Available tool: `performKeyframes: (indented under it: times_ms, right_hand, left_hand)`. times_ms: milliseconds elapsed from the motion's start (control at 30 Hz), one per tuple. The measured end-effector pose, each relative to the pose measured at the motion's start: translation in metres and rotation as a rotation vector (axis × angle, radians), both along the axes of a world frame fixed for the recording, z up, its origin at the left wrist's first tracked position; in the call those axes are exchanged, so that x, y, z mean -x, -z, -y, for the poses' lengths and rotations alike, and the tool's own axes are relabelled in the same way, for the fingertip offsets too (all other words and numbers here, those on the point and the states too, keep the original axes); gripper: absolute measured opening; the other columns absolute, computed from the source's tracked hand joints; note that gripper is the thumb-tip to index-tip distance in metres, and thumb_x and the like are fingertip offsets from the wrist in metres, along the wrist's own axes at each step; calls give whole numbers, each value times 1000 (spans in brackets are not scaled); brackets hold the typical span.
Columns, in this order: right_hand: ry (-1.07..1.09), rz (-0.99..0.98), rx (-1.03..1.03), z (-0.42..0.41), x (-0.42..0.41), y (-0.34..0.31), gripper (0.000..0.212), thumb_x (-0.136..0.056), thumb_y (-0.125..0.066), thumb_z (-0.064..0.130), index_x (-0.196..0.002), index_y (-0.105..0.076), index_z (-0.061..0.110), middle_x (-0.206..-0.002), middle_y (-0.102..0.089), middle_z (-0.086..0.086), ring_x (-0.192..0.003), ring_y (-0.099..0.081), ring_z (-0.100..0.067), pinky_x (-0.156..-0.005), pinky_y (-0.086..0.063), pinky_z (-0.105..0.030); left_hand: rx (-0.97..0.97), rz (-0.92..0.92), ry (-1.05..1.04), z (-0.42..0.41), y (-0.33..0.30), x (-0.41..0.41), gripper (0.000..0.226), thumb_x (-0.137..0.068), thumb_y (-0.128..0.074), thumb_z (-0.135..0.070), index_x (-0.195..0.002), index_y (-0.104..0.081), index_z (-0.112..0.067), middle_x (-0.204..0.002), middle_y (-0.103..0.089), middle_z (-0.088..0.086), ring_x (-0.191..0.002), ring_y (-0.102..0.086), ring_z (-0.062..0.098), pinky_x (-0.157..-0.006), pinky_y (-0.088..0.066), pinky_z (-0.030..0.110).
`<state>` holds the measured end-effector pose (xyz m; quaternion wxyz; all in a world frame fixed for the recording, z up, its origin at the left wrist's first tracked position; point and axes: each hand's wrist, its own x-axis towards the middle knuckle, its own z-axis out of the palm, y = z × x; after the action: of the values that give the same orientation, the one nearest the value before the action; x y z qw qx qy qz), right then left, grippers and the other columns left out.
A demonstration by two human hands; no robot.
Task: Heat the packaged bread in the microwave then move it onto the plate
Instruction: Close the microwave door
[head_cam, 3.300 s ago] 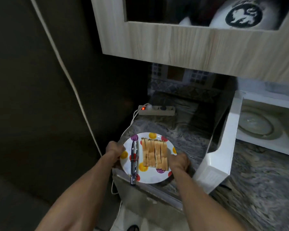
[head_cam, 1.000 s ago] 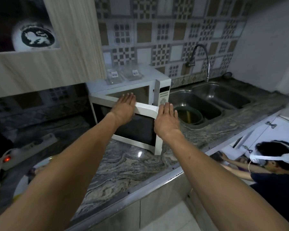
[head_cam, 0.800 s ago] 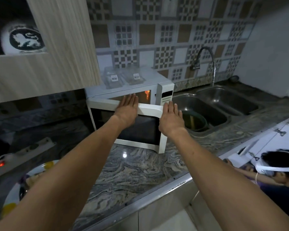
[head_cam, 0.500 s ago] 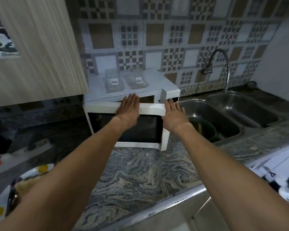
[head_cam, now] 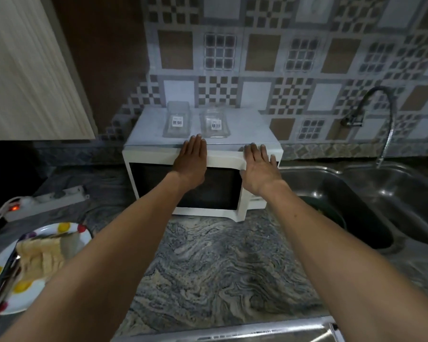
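Observation:
The white microwave (head_cam: pixel 153 159) stands on the marble counter against the tiled wall, its dark-windowed door nearly flush with the body. My left hand (head_cam: pixel 190 166) lies flat on the door's top middle. My right hand (head_cam: pixel 258 169) presses flat on the door's right end. Both hands have fingers extended and hold nothing. At the far left a spotted white plate (head_cam: pixel 35 290) carries the sliced toasted bread (head_cam: pixel 38 257) and metal tongs (head_cam: pixel 3 280); my left forearm hides part of it.
Two clear plastic packages (head_cam: pixel 177 119) with barcode labels lie on top of the microwave. A power strip (head_cam: pixel 45 201) with a red light sits left. A steel double sink (head_cam: pixel 356 193) and tap (head_cam: pixel 371 112) lie right. A wooden cabinet (head_cam: pixel 30 70) hangs upper left.
Both hands left the plate of bread and moved to the microwave door. Over the last second they have pushed the open door inward until it is almost shut.

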<state>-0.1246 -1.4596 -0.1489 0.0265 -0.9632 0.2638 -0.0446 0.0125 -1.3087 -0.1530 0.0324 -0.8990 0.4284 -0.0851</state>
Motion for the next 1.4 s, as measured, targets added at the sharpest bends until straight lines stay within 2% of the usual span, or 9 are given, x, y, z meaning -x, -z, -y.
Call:
performKeyframes:
  times_ms: [233, 400, 733, 967, 1167, 1333, 1400]
  right_hand:
    - [-91, 31, 23, 21, -12, 0, 70, -102, -38, 25, -160, 0, 12, -167, 6, -7, -154, 9, -28, -124, 0, -49]
    - [-140, 41, 56, 31, -16, 3, 71, -102, -38, 27, -160, 0, 10, -167, 5, -10, -154, 8, -28, -124, 1, -47]
    - [-190, 41, 69, 40, -23, 2, 73, -103, -44, 29, -159, -2, 7, -167, 1, -13, -154, 2, -29, -124, -1, -45]
    - [-209, 94, 65, 41, -24, 4, 73, -103, -48, 27, -159, -7, 4, -166, -5, -17, -154, -4, -30, -125, -2, -40]
    - [-217, 151, 73, 45, -29, 7, 68, -101, -49, 24, -157, -16, 3, -164, -18, -17, -152, -15, -30, -125, -9, -39]
    - [-221, 142, 75, 50, -33, 3, 66, -101, -50, 23, -157, -20, 4, -163, -20, -16, -151, -19, -30, -124, -14, -37]
    - [-209, 120, 67, 50, -34, 1, 67, -102, -50, 23, -157, -18, 4, -164, -18, -15, -151, -17, -30, -124, -13, -37]
  left_hand:
    - [-8, 13, -79, 13, 5, -6, 75, -101, -39, -23, -152, 10, 6, -161, 13, 25, -150, 12, 38, -123, 6, 45]
    - [5, 14, -86, 16, 4, -7, 74, -102, -42, -19, -153, 7, 3, -161, 12, 24, -150, 9, 36, -123, 4, 45]
    - [75, 16, -76, 21, -7, -13, 73, -98, -55, -20, -153, -13, 2, -160, -17, 22, -149, -14, 34, -122, -9, 41]
    - [100, -20, -80, 21, -12, -13, 74, -96, -58, -18, -154, -15, -2, -161, -17, 19, -149, -16, 31, -122, -14, 39]
    - [129, -31, -101, 25, -17, -14, 62, -90, -65, -15, -144, -38, -1, -147, -41, 19, -134, -41, 33, -108, -36, 41]
    - [279, 99, -150, 32, 5, -2, 55, -90, -61, -2, -141, -40, 2, -143, -44, 21, -133, -41, 36, -113, -30, 40]
    - [303, 76, -137, 31, 2, -5, 49, -89, -64, -7, -135, -47, -2, -136, -51, 18, -125, -48, 33, -105, -39, 39]
